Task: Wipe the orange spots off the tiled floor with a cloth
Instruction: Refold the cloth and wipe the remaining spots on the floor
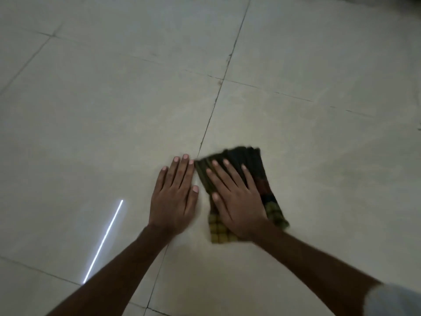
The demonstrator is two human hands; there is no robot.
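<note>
The cloth [241,192], folded, soft and light, lies on the floor [91,110] beside a grout line under the flat, open right hand [237,197], best pressed by palm, while the left hand [175,197] rests open, touching nothing else.

A folded cloth [255,169] is seen lying flat on the tiled floor [114,110], just right of a dark grout line. It is patterned: dark, nearly black stripes at the far end, a reddish band in the middle, and a yellow-green check at the near end. Its far edge is blurred. The floor is made of large pale beige tiles divided by thin dark joints. No orange spots can be made out on the visible tiles.
</note>
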